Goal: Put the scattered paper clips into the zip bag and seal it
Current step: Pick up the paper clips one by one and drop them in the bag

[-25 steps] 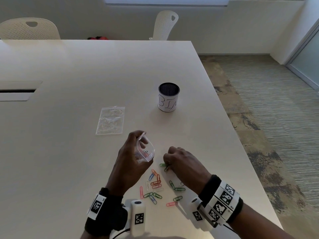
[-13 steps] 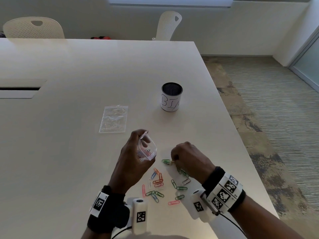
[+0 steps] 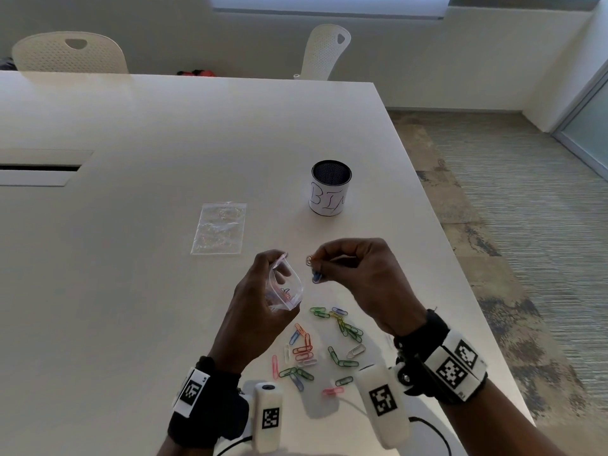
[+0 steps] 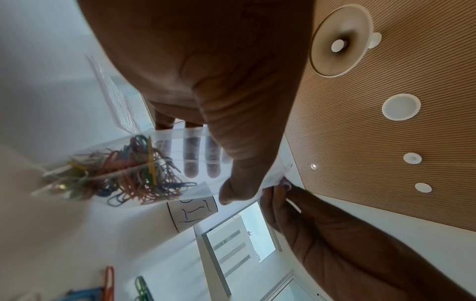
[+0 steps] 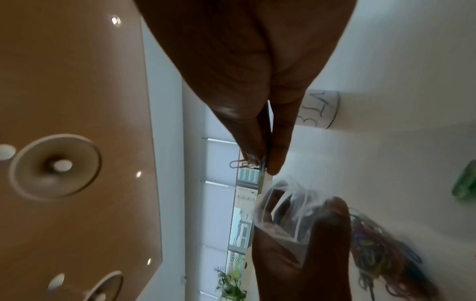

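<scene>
My left hand [image 3: 263,297] holds a small clear zip bag [image 3: 285,287] above the table with its mouth open toward the right. Many coloured paper clips [image 4: 128,171] lie bunched in the bag's lower part. My right hand [image 3: 348,268] is raised just right of the bag's mouth and pinches a few paper clips [image 3: 314,269], one brown [image 5: 238,163] and one blue, between thumb and fingertips. Several loose coloured paper clips [image 3: 329,347] lie scattered on the white table [image 3: 131,307] below both hands.
A second flat clear zip bag [image 3: 219,232] lies on the table left of the hands. A mesh cup [image 3: 330,187] with a handwritten paper label stands behind them. The table's right edge runs close by, with carpet beyond. Two white chairs stand at the far side.
My right hand has lifted off the table with paper clips pinched and moved up to the bag's mouth. My left hand has kept the bag held open.
</scene>
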A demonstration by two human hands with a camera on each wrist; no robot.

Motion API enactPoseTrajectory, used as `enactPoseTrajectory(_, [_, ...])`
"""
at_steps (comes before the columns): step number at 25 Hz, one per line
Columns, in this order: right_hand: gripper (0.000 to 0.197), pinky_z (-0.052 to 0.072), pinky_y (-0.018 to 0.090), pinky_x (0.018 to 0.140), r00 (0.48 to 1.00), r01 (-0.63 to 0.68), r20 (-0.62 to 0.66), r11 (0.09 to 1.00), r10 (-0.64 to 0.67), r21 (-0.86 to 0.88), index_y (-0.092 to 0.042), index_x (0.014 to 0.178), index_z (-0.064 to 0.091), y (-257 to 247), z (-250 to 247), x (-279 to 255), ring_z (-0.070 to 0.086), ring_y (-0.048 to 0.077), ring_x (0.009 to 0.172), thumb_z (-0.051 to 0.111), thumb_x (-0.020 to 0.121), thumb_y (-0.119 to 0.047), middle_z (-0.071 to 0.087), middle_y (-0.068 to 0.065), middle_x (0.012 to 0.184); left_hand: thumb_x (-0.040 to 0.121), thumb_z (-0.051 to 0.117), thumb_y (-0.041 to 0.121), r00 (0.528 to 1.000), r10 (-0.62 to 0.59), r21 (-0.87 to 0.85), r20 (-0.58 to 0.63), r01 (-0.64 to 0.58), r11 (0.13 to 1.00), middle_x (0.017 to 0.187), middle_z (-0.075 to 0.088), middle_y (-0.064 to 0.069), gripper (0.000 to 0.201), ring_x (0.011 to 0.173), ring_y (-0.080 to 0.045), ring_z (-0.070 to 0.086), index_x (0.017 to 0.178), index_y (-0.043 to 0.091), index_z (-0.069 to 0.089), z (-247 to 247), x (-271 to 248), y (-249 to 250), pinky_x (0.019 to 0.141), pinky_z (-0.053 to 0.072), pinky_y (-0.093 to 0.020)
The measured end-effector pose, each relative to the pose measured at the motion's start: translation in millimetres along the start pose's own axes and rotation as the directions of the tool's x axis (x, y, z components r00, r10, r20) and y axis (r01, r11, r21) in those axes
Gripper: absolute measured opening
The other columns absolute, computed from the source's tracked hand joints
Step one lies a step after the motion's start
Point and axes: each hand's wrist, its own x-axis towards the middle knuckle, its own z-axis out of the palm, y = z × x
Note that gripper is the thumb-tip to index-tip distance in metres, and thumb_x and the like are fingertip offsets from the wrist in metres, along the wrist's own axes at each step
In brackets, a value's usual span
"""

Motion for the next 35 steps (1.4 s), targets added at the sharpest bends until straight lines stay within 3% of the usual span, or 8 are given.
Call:
enactPoseTrajectory(5, [0.011, 0.062, 0.02, 0.076, 0.97, 0.241, 0.091, 0.904, -0.224, -0.352, -0.012, 0.092, 0.082, -6.4, 33.8, 1.3, 0.077, 0.004, 0.078, 0.08, 0.086, -0.003, 0.081, -0.002, 0.087, 0.082, 0.086, 0.017, 0.999, -0.047, -0.005, -0.007, 0.047, 0.999, 0.113, 0.066, 0.009, 0.07, 0.102, -0.012, 0.07, 0.135, 0.034, 0.044, -1.7, -1.4, 1.7, 0.082, 0.063, -0.031])
enactPoseTrajectory(13, [0.013, 0.062, 0.019, 0.078, 0.943, 0.329, 0.113, 0.816, -0.314, -0.476, -0.014, 0.101, 0.082, -16.1, 26.6, 0.7, 0.076, 0.002, 0.081, 0.076, 0.092, -0.007, 0.082, -0.003, 0.092, 0.083, 0.085, 0.014, 0.999, -0.026, 0.001, -0.017, 0.026, 1.0, 0.111, 0.063, 0.013, 0.066, 0.103, -0.011, 0.068, 0.132, 0.03, 0.045, -2.9, -1.4, 2.6, 0.081, 0.063, -0.027])
enactPoseTrajectory(16, [0.012, 0.062, 0.026, 0.076, 0.964, 0.255, 0.066, 0.823, -0.258, -0.508, -0.016, 0.095, 0.078, -1.9, 11.4, -3.8, 0.073, 0.006, 0.077, 0.074, 0.091, -0.006, 0.077, -0.008, 0.085, 0.085, 0.084, 0.015, 0.999, -0.023, -0.021, -0.032, 0.022, 1.0, 0.115, 0.061, 0.014, 0.066, 0.11, -0.01, 0.064, 0.136, 0.027, 0.045, -7.4, -1.5, 0.0, 0.082, 0.063, -0.026])
enactPoseTrajectory(19, [0.013, 0.062, 0.033, 0.08, 0.958, 0.23, 0.273, 0.814, -0.092, -0.534, -0.018, 0.105, 0.075, 20.7, 6.3, -15.7, 0.07, 0.006, 0.085, 0.076, 0.092, -0.017, 0.074, -0.007, 0.097, 0.085, 0.084, 0.014, 0.998, -0.031, -0.032, -0.053, 0.029, 0.999, 0.115, 0.06, 0.016, 0.067, 0.111, -0.003, 0.062, 0.137, 0.026, 0.045, -12.8, -0.9, -1.1, 0.081, 0.06, -0.017])
enactPoseTrajectory(23, [0.044, 0.046, 0.026, 0.109, 0.778, 0.372, 0.617, 0.701, 0.122, -0.608, -0.029, 0.133, 0.064, 43.0, 26.3, -31.0, 0.053, 0.006, 0.127, 0.075, 0.091, -0.038, 0.058, -0.009, 0.142, 0.082, 0.086, 0.011, 0.998, -0.04, -0.03, -0.054, 0.038, 0.999, 0.114, 0.061, 0.018, 0.07, 0.109, 0.001, 0.062, 0.138, 0.024, 0.046, -13.7, 0.0, -0.9, 0.079, 0.054, -0.007])
enactPoseTrajectory(28, [0.04, 0.035, 0.031, 0.113, 0.605, 0.59, 0.791, 0.619, 0.085, -0.518, -0.023, 0.129, 0.067, 60.9, 40.4, -31.1, 0.046, 0.015, 0.134, 0.077, 0.09, -0.03, 0.059, -0.002, 0.141, 0.083, 0.086, 0.011, 0.998, -0.032, -0.022, -0.051, 0.031, 0.999, 0.114, 0.059, 0.021, 0.07, 0.108, 0.005, 0.061, 0.138, 0.023, 0.046, -14.0, -0.3, -1.6, 0.078, 0.053, -0.005])
enactPoseTrajectory(31, [0.023, 0.045, 0.026, 0.103, 0.606, 0.595, 0.792, 0.621, 0.069, -0.51, -0.016, 0.115, 0.074, 59.3, 28.2, -27.8, 0.054, 0.013, 0.121, 0.074, 0.093, -0.019, 0.067, 0.002, 0.127, 0.083, 0.087, 0.012, 0.998, -0.032, -0.021, -0.057, 0.031, 0.999, 0.114, 0.06, 0.02, 0.07, 0.108, 0.004, 0.062, 0.139, 0.023, 0.046, -16.0, -0.4, -1.9, 0.078, 0.054, -0.006])
enactPoseTrajectory(35, [0.007, 0.054, 0.029, 0.092, 0.689, 0.571, 0.724, 0.588, 0.036, -0.573, -0.016, 0.099, 0.076, 57.5, 2.2, -16.3, 0.058, 0.01, 0.104, 0.071, 0.095, -0.019, 0.07, -0.003, 0.111, 0.083, 0.086, 0.014, 0.997, -0.029, -0.025, -0.065, 0.028, 0.999, 0.113, 0.061, 0.019, 0.069, 0.107, 0.0, 0.063, 0.137, 0.026, 0.046, -17.7, -0.1, -0.7, 0.078, 0.056, -0.009])
